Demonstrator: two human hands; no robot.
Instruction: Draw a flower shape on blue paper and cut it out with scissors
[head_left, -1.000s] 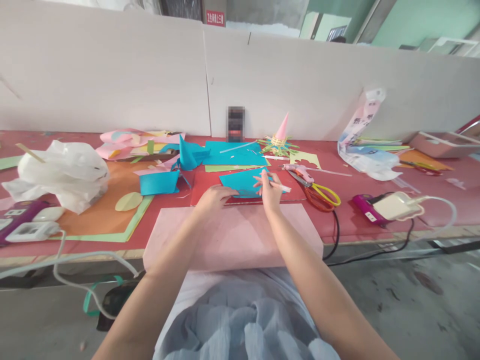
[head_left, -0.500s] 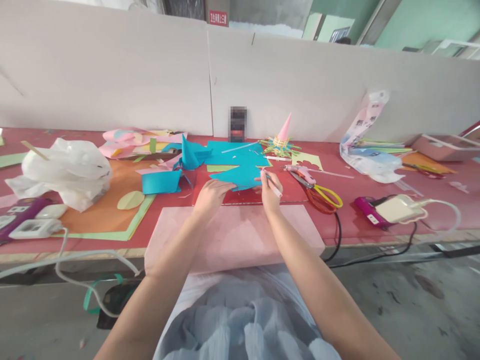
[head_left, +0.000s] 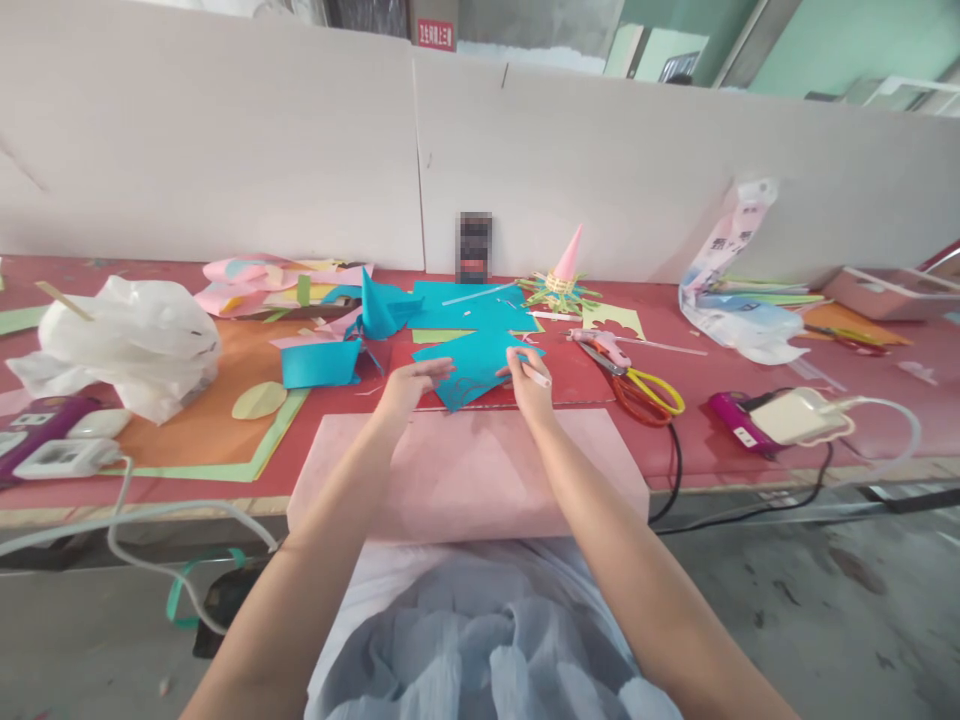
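In the head view a blue sheet of paper (head_left: 480, 360) lies turned at an angle on a red board (head_left: 577, 378), with dark curved lines drawn near its front corner. My left hand (head_left: 414, 385) rests at the sheet's left edge, its fingers stretched out and the thumb apart. My right hand (head_left: 531, 388) is closed around a white pen (head_left: 536, 375) at the sheet's right side. Below both hands, a pale pink block (head_left: 469, 470) sits at the table's front edge.
Scissors (head_left: 649, 392) and a pink glue gun (head_left: 600, 343) lie right of the board. Behind stands a pink paper cone (head_left: 568, 258) with a fringed base. Folded blue paper (head_left: 321, 363), a white plastic bag (head_left: 135, 340) and power strips (head_left: 750, 425) are at the sides.
The blue sheet has been turned, so its drawn corner now points toward me. My left hand has moved slightly left and its fingers have opened; my right hand has shifted slightly left with the pen.
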